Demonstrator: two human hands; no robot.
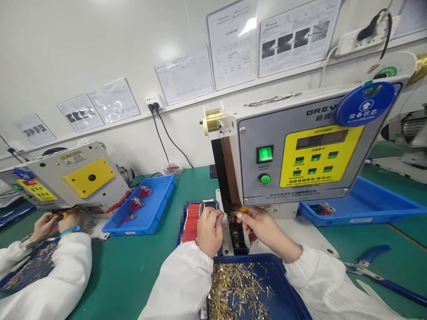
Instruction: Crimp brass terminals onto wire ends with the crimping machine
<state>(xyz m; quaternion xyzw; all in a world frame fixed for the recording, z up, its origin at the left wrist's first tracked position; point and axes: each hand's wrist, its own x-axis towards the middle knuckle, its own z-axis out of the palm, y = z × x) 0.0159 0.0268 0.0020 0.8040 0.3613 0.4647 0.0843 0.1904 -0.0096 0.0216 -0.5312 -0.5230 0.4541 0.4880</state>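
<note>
My left hand (211, 230) is closed, thumb and fingertips pinching a thin red wire (227, 221) that runs toward the machine's working point. Close by on the right, my right hand (265, 229) is pinched shut at the machine's lower front edge, with yellow covers (243, 210) on its fingertips; whatever lies between them is too small to make out. Both hands are in front of the grey bench machine (267, 155). A stack of red wires (191, 222) lies left of my left hand. Below my wrists, loose brass-coloured terminals (233, 289) fill part of a dark blue tray (292, 293).
Blue-handled pliers (367, 269) lie on the green table (126, 266) at right. Blue trays stand on both sides, the left tray (156, 195) holding red wire bundles. A co-worker's hands (71, 220) are at another machine (80, 173) on the left.
</note>
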